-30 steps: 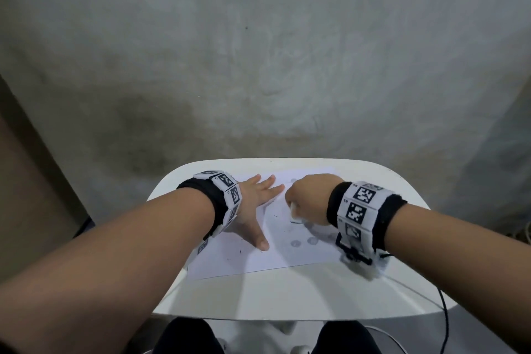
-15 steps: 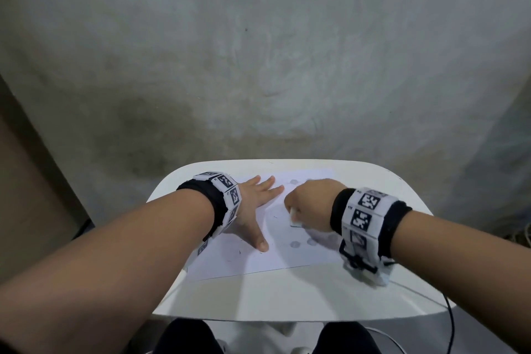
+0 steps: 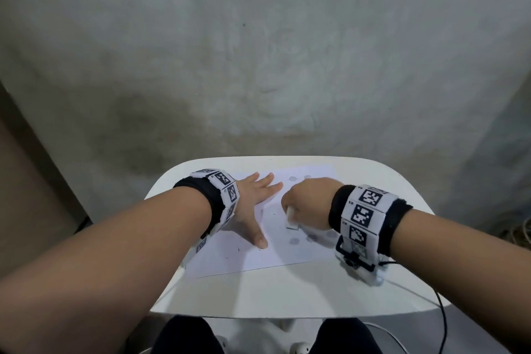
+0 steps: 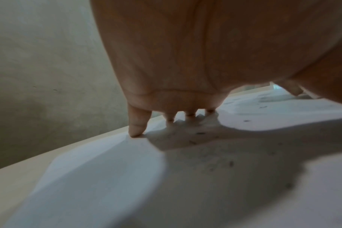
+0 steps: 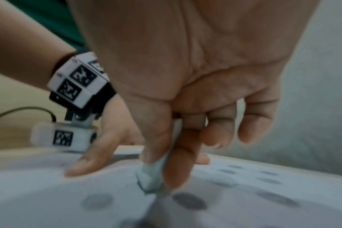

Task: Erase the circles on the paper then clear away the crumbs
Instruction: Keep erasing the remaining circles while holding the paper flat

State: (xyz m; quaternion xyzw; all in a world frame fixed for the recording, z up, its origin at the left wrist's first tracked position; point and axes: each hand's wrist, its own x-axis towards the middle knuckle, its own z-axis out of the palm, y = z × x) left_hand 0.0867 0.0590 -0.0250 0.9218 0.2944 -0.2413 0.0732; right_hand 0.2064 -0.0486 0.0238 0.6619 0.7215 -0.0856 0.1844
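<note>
Eraser (image 5: 154, 172), pinched in right hand (image 3: 309, 204), has slid nearer; left hand (image 3: 253, 204) stays flat, fingers straight, on paper (image 3: 230, 256).

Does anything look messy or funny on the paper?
Mostly no. The paper lies slightly crooked on the table, and dark eraser crumbs are scattered near the left hand. Grey circles remain beside the eraser in the right hand.
</note>
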